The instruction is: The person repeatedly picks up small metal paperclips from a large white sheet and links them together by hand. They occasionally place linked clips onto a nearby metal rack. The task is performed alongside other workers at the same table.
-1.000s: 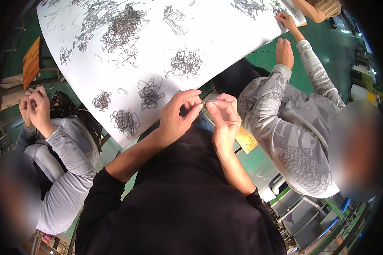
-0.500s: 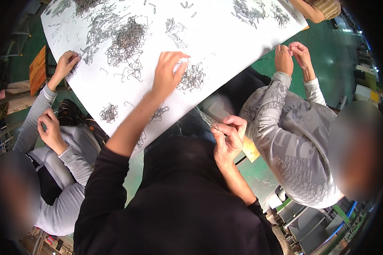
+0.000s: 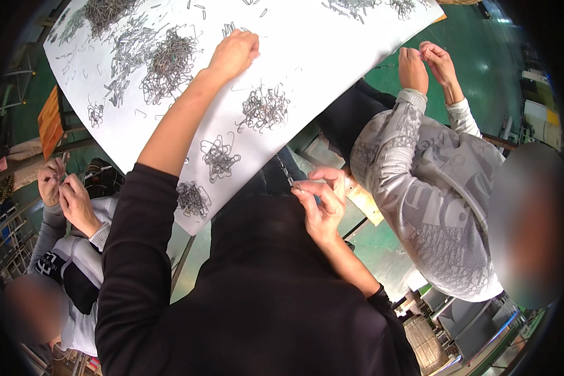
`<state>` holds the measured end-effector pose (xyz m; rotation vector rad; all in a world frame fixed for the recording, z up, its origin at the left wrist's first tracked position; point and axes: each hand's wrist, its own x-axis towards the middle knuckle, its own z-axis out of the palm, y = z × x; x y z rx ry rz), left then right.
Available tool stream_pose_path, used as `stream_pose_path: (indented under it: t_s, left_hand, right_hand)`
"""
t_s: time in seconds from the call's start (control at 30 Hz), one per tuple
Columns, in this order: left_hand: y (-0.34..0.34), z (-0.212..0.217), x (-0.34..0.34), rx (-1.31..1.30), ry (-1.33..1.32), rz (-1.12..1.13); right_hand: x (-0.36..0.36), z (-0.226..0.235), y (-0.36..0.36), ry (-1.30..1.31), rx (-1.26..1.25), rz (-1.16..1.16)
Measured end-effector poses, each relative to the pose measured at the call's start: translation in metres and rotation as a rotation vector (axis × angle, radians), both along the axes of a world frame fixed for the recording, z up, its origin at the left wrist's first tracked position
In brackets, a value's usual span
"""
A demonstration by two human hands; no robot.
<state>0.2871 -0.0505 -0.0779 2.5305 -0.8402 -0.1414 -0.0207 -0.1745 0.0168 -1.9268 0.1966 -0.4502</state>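
My left hand reaches over the white tabletop, fingers curled down beside a few narrow metal links. Its fingertips are partly hidden, and I cannot make out what is in them. In front of my body, my right hand is closed in a pinch between thumb and forefinger, the other fingers bent. A short metal chain runs from that pinch. Nearest to my body lie heaps of bent wire hooks: one heap, a second and a third by the table corner.
Larger piles of wire hooks and loose links spread over the table's left side. To my left, a co-worker's hands are held together. Another co-worker's hands meet beyond the right table edge. An orange-brown board stands at left.
My left hand has moved up and away from the near hook heap to the narrow links. My right hand stays pinched, slightly shifted left. The left co-worker's hand has left the table.
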Motion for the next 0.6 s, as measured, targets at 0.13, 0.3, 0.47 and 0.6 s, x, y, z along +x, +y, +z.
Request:
stream_pose_path:
  t_s: [0.13, 0.3, 0.47, 0.6]
  left_hand:
    - [0.014, 0.024, -0.039, -0.409, 0.181, 0.309]
    - [0.039, 0.067, -0.124, -0.839, 0.769, 0.286]
    - [0.039, 0.103, -0.205, -0.856, 0.763, 0.310]
    - [0.037, 0.116, -0.237, -0.963, 0.886, 0.371]
  right_hand:
    - [-0.001, -0.001, 0.003, -0.024, -0.030, 0.019]
    - [-0.003, 0.000, 0.008, -0.062, -0.053, 0.021]
    - [-0.009, 0.003, 0.015, -0.041, -0.091, 0.019]
    - [-0.012, 0.002, 0.020, -0.053, -0.078, 0.022]
